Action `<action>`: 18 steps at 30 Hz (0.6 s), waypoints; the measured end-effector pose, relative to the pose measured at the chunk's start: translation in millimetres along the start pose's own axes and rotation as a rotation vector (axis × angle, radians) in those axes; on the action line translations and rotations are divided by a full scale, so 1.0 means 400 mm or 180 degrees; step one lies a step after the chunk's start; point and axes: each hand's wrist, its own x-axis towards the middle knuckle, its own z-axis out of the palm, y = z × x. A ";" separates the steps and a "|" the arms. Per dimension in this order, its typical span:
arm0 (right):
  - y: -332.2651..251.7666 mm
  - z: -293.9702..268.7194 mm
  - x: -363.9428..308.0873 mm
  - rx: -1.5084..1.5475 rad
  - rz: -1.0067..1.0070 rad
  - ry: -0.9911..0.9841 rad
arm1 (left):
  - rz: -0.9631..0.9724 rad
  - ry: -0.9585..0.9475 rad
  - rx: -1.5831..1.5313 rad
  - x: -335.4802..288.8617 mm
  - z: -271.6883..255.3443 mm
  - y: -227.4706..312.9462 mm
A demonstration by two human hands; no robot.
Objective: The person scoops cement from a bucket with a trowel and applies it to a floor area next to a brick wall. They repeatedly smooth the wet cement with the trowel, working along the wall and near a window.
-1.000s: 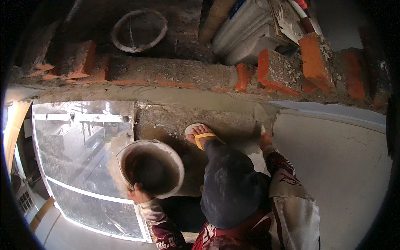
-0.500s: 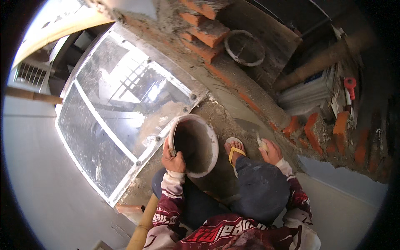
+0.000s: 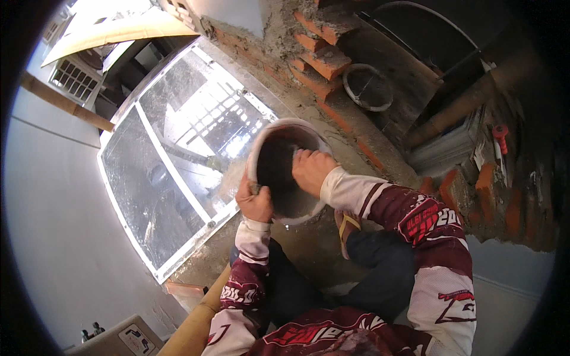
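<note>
A round bucket (image 3: 291,123) with a pale, mortar-smeared rim is tilted in front of me, its inside dark with grey material low on the wall. My left hand (image 3: 255,203) is closed on the near left side of its rim. Over the opening, my right hand (image 3: 313,172) is curled with its fingers reaching inside. It is closed on a small trowel, most of which is hidden by the hand and the dark interior. My foot in a yellow-strapped sandal (image 3: 343,232) shows just past the bucket's near right side.
Left of the bucket lies a white-framed clear panel (image 3: 172,160). A rough brick wall edge (image 3: 338,118) with wet mortar runs diagonally on the right. Beyond it are a ring-shaped object (image 3: 368,88) and a red-handled tool (image 3: 500,133). A bamboo pole (image 3: 205,308) stands at lower left.
My right hand has moved left and up from beside my foot into the bucket's mouth, carrying the trowel. The left hand has raised the bucket somewhat, farther from me. The view has shifted.
</note>
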 end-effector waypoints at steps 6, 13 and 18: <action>-0.092 -0.080 -0.066 -0.0009 -0.0928 -0.0075 | -0.0294 0.0232 -0.0311 0.004 -0.044 0.010; -0.060 -0.047 -0.032 -0.0665 -0.0484 0.0391 | 0.0541 0.0194 0.0866 -0.042 0.011 0.032; -0.116 -0.086 -0.111 -0.0122 -0.1198 0.0054 | -0.0496 0.0487 -0.0067 -0.024 -0.029 0.056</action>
